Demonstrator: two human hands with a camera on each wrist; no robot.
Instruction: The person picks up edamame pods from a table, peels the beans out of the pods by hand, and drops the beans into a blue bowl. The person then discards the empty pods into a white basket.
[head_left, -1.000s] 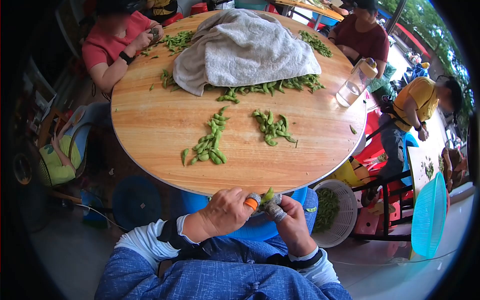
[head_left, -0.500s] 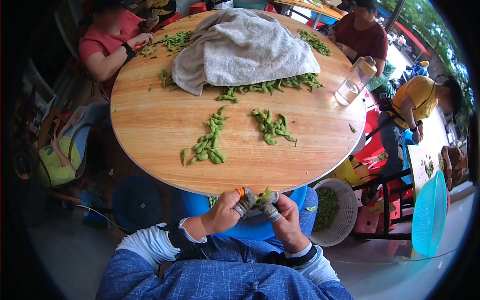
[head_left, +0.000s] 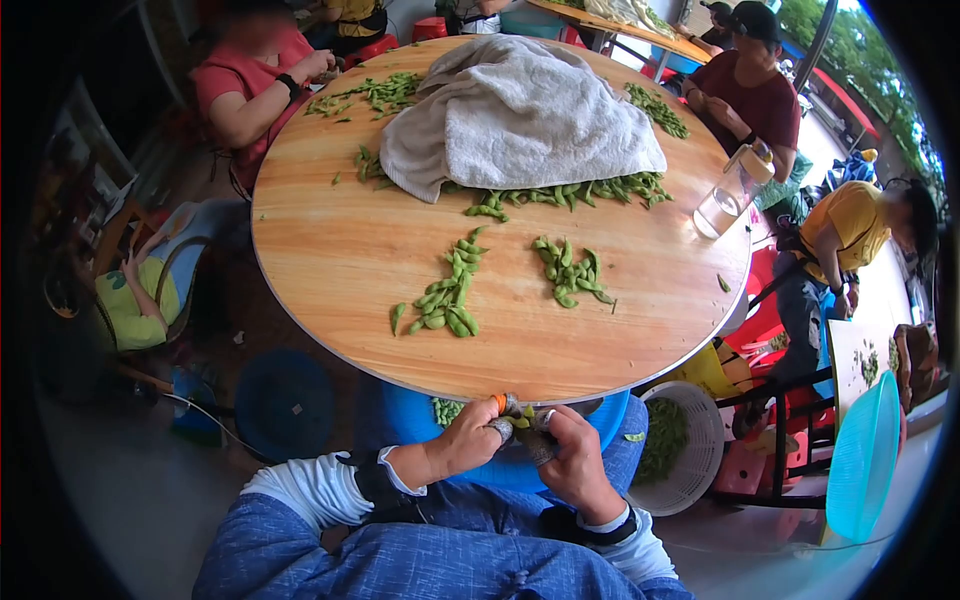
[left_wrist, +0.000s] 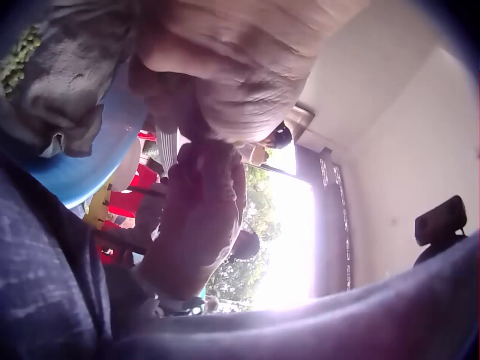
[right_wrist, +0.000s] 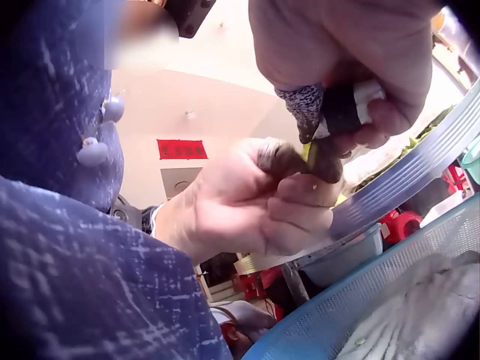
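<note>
Round light-wood table [head_left: 350, 240] spans the frame's upper centre. Just below its near edge, the left hand [head_left: 462, 440] and right hand [head_left: 580, 462] pinch a small green bean pod [head_left: 521, 422] over a blue plastic basin [head_left: 408, 412]; farther up lie green pod piles [head_left: 450, 298] and a grey towel [head_left: 535, 125].

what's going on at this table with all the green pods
Someone pinches a green soybean pod between their left hand and right hand, some fingertips wrapped, above a blue basin by the table's edge. Two small heaps of pods lie on the round wooden table, with more pods along a grey towel.
</note>
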